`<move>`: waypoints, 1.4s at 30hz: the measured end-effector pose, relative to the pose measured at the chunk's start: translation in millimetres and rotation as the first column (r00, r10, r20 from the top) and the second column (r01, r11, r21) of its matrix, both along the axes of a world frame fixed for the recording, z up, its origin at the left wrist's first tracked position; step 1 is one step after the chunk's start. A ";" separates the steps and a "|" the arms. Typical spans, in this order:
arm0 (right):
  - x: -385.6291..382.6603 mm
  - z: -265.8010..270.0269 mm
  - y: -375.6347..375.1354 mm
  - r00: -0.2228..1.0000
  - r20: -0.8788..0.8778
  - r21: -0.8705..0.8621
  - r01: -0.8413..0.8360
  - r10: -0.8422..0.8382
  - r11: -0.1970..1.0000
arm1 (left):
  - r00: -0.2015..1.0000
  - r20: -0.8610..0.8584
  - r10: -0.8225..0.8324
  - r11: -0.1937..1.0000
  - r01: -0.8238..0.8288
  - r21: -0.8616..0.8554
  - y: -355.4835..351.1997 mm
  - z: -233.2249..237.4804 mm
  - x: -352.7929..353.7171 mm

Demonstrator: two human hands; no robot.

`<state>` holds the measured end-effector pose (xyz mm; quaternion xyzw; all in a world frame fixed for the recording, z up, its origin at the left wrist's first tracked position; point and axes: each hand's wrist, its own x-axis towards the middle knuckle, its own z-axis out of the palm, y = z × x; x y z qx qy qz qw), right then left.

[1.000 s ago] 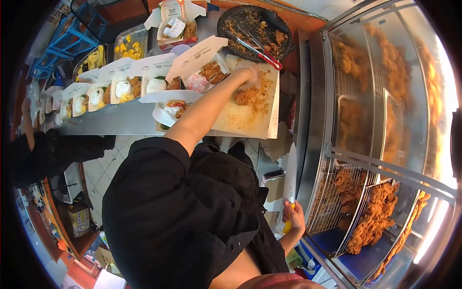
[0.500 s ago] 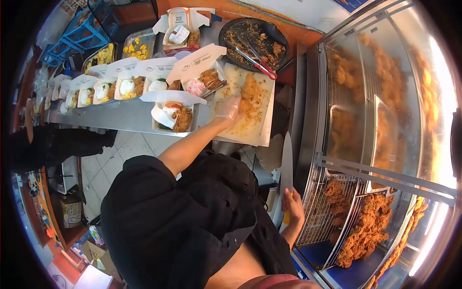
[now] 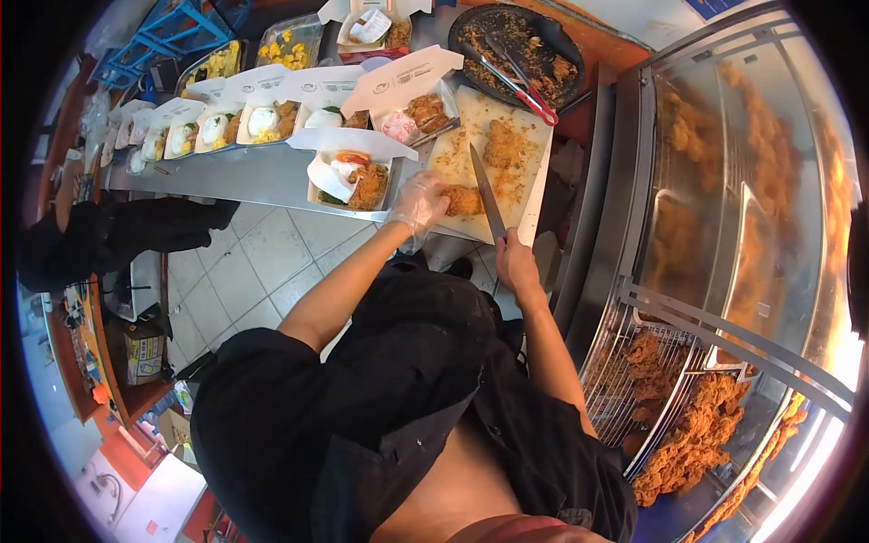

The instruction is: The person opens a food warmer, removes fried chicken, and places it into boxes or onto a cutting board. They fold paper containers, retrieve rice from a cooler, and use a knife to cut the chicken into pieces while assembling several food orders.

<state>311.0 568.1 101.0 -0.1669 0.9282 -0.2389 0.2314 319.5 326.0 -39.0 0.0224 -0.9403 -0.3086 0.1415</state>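
Observation:
My left hand (image 3: 420, 203), in a clear plastic glove, grips the left end of a piece of fried chicken (image 3: 463, 200) on the front part of the cutting board (image 3: 530, 195). My right hand (image 3: 516, 262) is closed round the handle of a long knife (image 3: 486, 192). Its blade slants over the board, close to the right end of that piece, with the tip pointing up and left. A second fried piece (image 3: 503, 145) lies farther back on the crumb-strewn board. Just left of my gloved hand stands an open box (image 3: 349, 185) with rice and chicken.
Open meal boxes (image 3: 262, 122) line the steel counter (image 3: 217, 179) to the left. Behind the board are a black crumb-covered pan (image 3: 471, 41) and red-handled tongs (image 3: 540, 109). A glass cabinet (image 3: 688, 226) of fried chicken stands right. Another person (image 3: 118, 235) is at far left.
The knife has come up from beside the board to over it. My left hand has moved nearer, now on a piece separate from the one farther back. The whole view has shifted.

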 end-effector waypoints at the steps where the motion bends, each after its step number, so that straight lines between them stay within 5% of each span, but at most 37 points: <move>1: -2.8 -0.6 -3.0 1.000 0.008 -0.001 0.001 -0.001 1.000 | 1.000 0.008 -0.001 1.000 0.001 -0.001 -1.3 2.7 2.2; 3: -6.3 1.7 -7.8 0.992 0.120 0.056 0.037 -0.044 0.998 | 0.947 0.317 -0.042 0.889 -0.109 0.445 -0.4 7.4 6.2; 7: -11.1 -12.5 -18.7 0.988 0.149 0.031 0.047 -0.052 0.998 | 0.895 0.443 0.059 0.839 -0.285 0.464 9.6 25.5 4.2; 9: -2.4 -63.8 -28.7 0.985 -0.139 -0.032 -0.105 0.100 0.994 | 0.949 0.295 0.109 0.702 -0.284 0.653 15.3 14.1 9.7; 10: 7.3 -68.6 -29.3 0.989 -0.112 -0.020 -0.099 0.096 0.995 | 0.942 0.321 0.099 0.695 -0.297 0.655 21.6 6.9 23.9; 12: -21.4 -78.4 -50.6 0.979 -0.139 -0.158 0.124 -0.147 0.980 | 0.949 0.299 0.105 0.860 -0.237 0.451 9.4 -1.9 7.1; 16: -60.1 -79.4 -30.4 0.996 -0.081 0.004 0.022 -0.021 1.000 | 0.922 0.357 0.148 0.944 -0.239 0.227 12.7 10.3 0.2; 18: -56.4 -25.6 -28.5 0.999 0.018 0.037 -0.038 0.038 0.999 | 0.911 0.383 0.153 0.937 -0.257 0.238 19.6 11.5 2.3; 19: -42.6 -3.1 -33.8 0.987 -0.077 0.056 -0.137 0.141 0.989 | 0.906 0.388 0.169 0.930 -0.277 0.242 19.1 14.2 -1.3; 20: -31.0 -16.7 -41.8 0.987 -0.074 0.055 -0.142 0.146 0.988 | 0.904 0.391 0.174 0.929 -0.282 0.240 17.3 18.0 -4.7; 22: -4.4 -56.7 -54.4 0.985 -0.137 0.015 0.110 -0.107 0.994 | 0.897 0.405 0.177 0.905 -0.310 0.291 18.6 22.6 -1.7; 24: -17.5 -58.8 -65.0 0.976 -0.211 -0.047 0.045 -0.054 0.998 | 0.916 0.360 0.175 0.900 -0.297 0.318 22.3 16.6 -1.5; 26: -29.4 -72.7 -63.9 0.982 0.000 -0.071 0.190 -0.190 0.979 | 0.939 0.309 0.149 0.911 -0.252 0.326 19.4 12.5 5.3; 27: -35.7 -80.0 -58.1 0.984 -0.034 -0.021 0.176 -0.176 0.984 | 0.940 0.309 0.143 0.915 -0.244 0.322 16.9 9.8 0.1; 32: -21.7 -12.5 -58.8 0.999 -0.022 0.099 0.047 -0.045 0.994 | 0.923 0.366 0.117 0.850 -0.284 0.444 22.2 17.1 -9.5; 34: -4.0 6.8 -91.4 0.938 0.157 0.153 0.285 -0.309 0.946 | 0.924 0.371 0.095 0.791 -0.297 0.534 27.6 7.9 -9.1; 35: 0.5 -4.7 -93.5 0.956 0.098 0.141 0.263 -0.278 0.954 | 0.966 0.217 0.143 0.831 -0.236 0.504 31.6 5.0 -9.6; 39: -13.9 -7.0 -93.2 0.946 0.126 0.019 0.299 -0.299 0.954 | 0.982 0.140 0.130 0.805 -0.187 0.563 28.5 3.3 -9.3; 42: -23.5 -63.3 -64.7 0.979 -0.017 0.053 0.203 -0.202 0.978 | 0.922 0.386 0.006 0.760 -0.256 0.597 16.3 26.0 -5.2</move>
